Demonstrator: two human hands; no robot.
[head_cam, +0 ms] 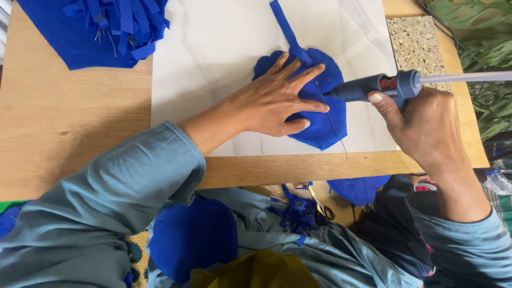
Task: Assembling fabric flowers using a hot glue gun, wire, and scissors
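My left hand (277, 101) lies flat with spread fingers on a blue fabric petal (325, 125) that rests on a white marbled board (213, 58). A thin wire (333, 125) runs down the petal's middle, and a blue fabric strip (288, 32) reaches up from its top. My right hand (426, 125) grips a blue glue gun (378, 85) with a clear glue stick (469, 77) at its back. The gun's nozzle points left and touches the petal at the wire, just right of my left fingertips.
The board sits on a wooden table (64, 122). A pile of blue fabric strips (106, 26) lies at the back left, a speckled tile (416, 42) at the back right. More blue fabric pieces (192, 237) and scissors (314, 200) lie in my lap below the table edge.
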